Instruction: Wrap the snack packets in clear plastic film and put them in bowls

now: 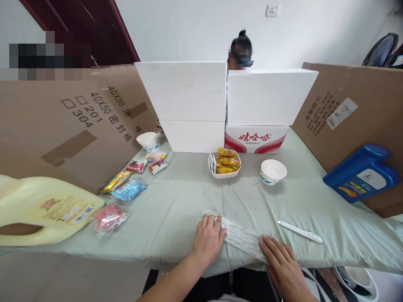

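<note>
A flattened strip of clear bubble wrap (241,235) lies slantwise near the table's front edge. My left hand (208,239) is curled over its left end, the thumb along the near side. At the lower right end, my right hand (281,256) has its fingers pressed together on the wrap; its thumb is hidden. To the right of the strip, apart from both hands, lies a slim white utility knife (299,231). Beyond the wrap stands a white dish (225,175) filled with yellow-wrapped snacks, and right of it a white bowl (273,173) with a blue-green pattern.
Packaged snacks (128,190), a pink packet (111,219), a pale yellow jug (53,209) and a second bowl (147,140) occupy the left. A blue bottle (362,174) leans at right. Cardboard (107,121) and white boxes (195,92) wall the table; a person (242,48) is behind.
</note>
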`<state>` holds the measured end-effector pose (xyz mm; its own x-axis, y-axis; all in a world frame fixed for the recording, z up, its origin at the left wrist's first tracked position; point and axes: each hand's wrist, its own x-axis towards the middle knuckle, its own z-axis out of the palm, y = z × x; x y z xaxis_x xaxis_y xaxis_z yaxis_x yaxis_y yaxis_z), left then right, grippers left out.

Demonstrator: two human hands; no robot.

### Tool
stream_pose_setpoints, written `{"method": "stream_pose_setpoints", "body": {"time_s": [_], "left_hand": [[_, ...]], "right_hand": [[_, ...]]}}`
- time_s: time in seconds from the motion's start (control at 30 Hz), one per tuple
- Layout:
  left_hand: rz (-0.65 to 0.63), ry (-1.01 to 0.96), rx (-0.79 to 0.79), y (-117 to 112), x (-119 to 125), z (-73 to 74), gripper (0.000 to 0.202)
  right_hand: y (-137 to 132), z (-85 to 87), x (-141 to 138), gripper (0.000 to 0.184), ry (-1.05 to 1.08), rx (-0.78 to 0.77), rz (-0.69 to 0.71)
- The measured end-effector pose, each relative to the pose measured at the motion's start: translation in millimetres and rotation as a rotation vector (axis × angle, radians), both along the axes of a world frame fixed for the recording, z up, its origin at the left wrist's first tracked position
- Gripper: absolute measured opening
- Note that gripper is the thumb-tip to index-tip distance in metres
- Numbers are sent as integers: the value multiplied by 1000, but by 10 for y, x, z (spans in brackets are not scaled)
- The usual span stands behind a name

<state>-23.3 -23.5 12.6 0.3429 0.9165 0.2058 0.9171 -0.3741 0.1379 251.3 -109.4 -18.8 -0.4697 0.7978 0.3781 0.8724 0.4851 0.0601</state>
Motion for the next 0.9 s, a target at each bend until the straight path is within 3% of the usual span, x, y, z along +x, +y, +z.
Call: {"method": "stream_pose_setpoints", "body": {"time_s": [0.13,0.27,0.33,0.4,0.47,0.53,0.63,0.77,0.9], "left_hand": [[-81,-49,-13,185,177,64,43],[-343,-141,-24,167,216,77,45],[-413,-224,-8,41,210,74,33],[-447,-326,-12,-115,193,52,25],[-495,-418,-43,-252,163,6,28],[-537,-536,-68,-343,121,-63,41],[-509,-729,-83,-400,58,-174,63],[-443,-808,-95,-398,21,-232,75],[-448,-759,-126,-364,34,-167,51]], "right_hand": [[-104,137,101,37,82,25,117],[-115,499,72,20,143,33,284],[-90,717,3,16,193,-90,359],[-26,906,-89,19,285,-320,389],[99,1013,-199,20,426,-566,351],[304,1005,-325,19,576,-740,256],[744,808,-546,18,732,-830,98],[1299,482,-865,25,718,-714,-64],[1467,318,-1073,34,643,-591,-178]]}}
